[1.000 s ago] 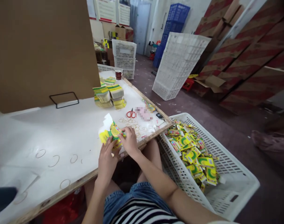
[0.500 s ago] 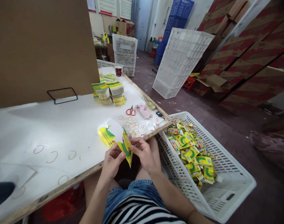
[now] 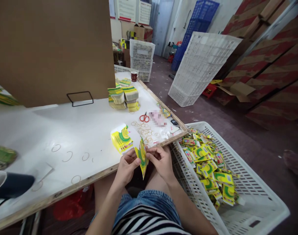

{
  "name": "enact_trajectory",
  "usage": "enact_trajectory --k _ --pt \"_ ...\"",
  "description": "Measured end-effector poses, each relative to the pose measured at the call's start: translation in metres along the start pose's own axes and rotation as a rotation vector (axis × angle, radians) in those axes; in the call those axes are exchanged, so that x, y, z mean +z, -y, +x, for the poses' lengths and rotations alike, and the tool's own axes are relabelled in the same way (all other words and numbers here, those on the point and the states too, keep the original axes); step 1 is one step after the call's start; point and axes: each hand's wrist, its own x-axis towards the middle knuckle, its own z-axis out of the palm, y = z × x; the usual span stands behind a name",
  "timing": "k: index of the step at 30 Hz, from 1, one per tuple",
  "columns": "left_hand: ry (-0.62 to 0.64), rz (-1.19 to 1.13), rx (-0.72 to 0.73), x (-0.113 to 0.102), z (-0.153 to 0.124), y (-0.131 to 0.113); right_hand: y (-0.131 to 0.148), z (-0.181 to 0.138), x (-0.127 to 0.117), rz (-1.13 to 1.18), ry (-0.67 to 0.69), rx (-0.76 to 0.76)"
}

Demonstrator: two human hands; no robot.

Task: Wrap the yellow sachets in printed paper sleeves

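My left hand [image 3: 126,168] and my right hand [image 3: 161,160] both pinch a small bunch of yellow-green sachets [image 3: 141,156], held on edge just past the white table's near edge [image 3: 95,178], above my lap. A fanned stack of the same sachets [image 3: 121,138] lies on the table right behind my hands. Loose rubber bands [image 3: 145,132] are scattered just beyond it. At my right stands a white plastic crate [image 3: 251,192] holding a heap of loose sachets [image 3: 209,164].
Bundled sachet stacks [image 3: 124,96], red scissors [image 3: 144,117] and a red mug [image 3: 134,76] sit farther back on the table. A brown cardboard sheet [image 3: 51,49] stands behind. More rubber bands [image 3: 68,156] lie at left. White crates [image 3: 200,68] and cardboard boxes fill the floor.
Both hands lifted a bunch of sachets off the table and drew it back over the edge toward my lap, turning it on edge. The fanned stack stayed on the table.
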Motion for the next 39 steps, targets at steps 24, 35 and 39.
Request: enact_trajectory --k 24,35,39 --pt "-0.007 -0.143 -0.173 0.006 -0.006 -0.011 0.033 0.028 -0.018 -0.386 0.446 -0.535" --pt "-0.11 0.138 -0.06 -0.002 -0.001 0.005 0.016 0.018 -0.009 -0.145 0.159 -0.247" --pt "-0.161 0.353 -0.003 0.003 0.001 0.009 0.001 0.013 -0.002 -0.083 0.102 -0.098"
